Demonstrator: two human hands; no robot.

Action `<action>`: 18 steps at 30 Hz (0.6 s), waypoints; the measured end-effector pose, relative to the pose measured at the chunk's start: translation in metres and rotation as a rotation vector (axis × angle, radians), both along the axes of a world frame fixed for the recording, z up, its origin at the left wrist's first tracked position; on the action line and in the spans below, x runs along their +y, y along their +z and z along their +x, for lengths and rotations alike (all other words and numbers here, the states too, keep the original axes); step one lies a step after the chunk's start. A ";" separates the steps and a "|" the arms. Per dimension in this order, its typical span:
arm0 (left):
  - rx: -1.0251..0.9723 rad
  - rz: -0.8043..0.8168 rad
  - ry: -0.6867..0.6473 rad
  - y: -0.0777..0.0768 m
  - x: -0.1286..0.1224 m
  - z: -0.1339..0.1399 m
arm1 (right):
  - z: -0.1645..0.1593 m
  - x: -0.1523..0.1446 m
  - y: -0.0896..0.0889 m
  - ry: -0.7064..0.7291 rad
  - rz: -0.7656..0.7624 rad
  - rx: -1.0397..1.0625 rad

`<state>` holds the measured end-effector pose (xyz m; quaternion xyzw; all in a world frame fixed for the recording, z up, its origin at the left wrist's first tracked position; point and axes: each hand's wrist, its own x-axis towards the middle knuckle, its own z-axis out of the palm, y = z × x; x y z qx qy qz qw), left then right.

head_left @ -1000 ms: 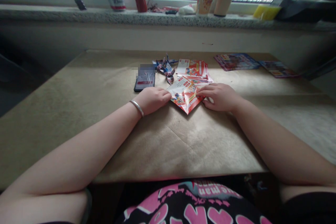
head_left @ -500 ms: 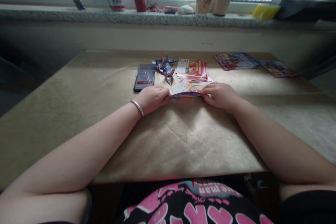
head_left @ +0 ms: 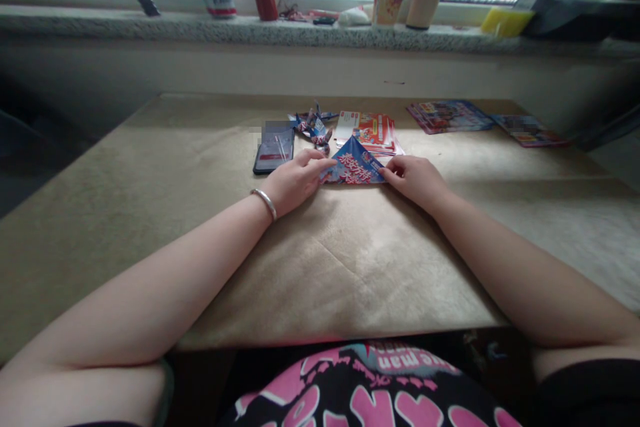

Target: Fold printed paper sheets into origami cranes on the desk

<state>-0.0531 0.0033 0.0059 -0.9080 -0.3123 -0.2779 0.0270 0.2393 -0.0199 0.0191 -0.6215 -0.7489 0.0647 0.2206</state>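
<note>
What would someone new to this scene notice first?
Probably the blue folded paper between the left hand and the right hand, a triangle with its tip pointing up in the picture. Just beyond it lies a stack of red and white sheets, with folded blue pieces and a phone to its left. A silver bracelet just behind the left hand also stands out.

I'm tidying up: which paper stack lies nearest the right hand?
The red-and-white stack, just beyond the folded sheet; both bluish stacks lie farther off.
</note>
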 end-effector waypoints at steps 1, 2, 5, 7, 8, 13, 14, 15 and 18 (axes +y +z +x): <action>0.028 0.019 -0.015 -0.001 0.000 0.000 | -0.001 0.001 -0.001 -0.014 -0.001 -0.008; 0.052 0.027 -0.027 -0.001 0.000 -0.001 | -0.002 0.001 -0.001 -0.024 -0.001 -0.024; 0.126 0.036 -0.042 0.000 -0.003 0.001 | -0.005 0.002 -0.002 -0.019 0.008 -0.112; 0.177 0.057 -0.041 0.004 -0.007 0.005 | -0.007 0.001 -0.002 -0.018 0.014 -0.162; 0.210 0.066 -0.047 0.006 -0.009 0.007 | -0.008 0.001 -0.002 -0.020 0.017 -0.177; 0.384 0.071 -0.025 0.012 -0.015 0.013 | -0.013 -0.002 0.000 -0.017 0.028 -0.196; 0.404 0.065 -0.008 0.012 -0.015 0.013 | -0.012 -0.002 0.000 -0.016 0.027 -0.196; 0.416 0.063 0.006 0.012 -0.015 0.013 | -0.011 -0.001 -0.001 -0.016 0.025 -0.192; 0.421 0.063 0.028 0.010 -0.014 0.011 | -0.005 0.002 -0.003 0.021 0.017 -0.178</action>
